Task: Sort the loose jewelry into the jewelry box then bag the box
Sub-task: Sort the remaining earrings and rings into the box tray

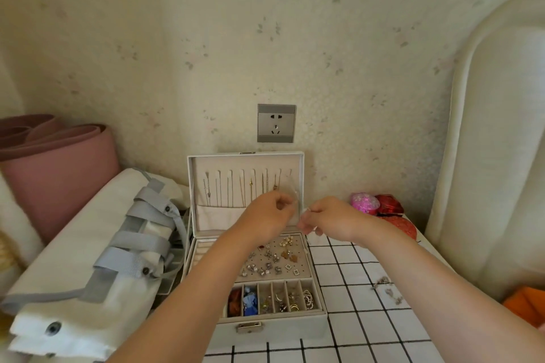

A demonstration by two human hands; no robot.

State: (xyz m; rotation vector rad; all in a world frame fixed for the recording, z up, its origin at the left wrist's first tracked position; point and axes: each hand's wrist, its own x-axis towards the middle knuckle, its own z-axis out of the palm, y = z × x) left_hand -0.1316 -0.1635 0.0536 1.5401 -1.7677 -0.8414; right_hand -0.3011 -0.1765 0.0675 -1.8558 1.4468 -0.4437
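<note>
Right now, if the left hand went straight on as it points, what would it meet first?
The left hand, pinching a clear plastic piece, would probably meet the white jewelry box's upright padded lid near the hanging chains; depth is unclear.

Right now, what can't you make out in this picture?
Head view: the clear item pinched between left hand and right hand is blurred, unidentifiable.
Too small: loose jewelry on the checked table.
Cut by the right edge: orange thing.
Partly behind the left forearm: jewelry box tray.
</note>
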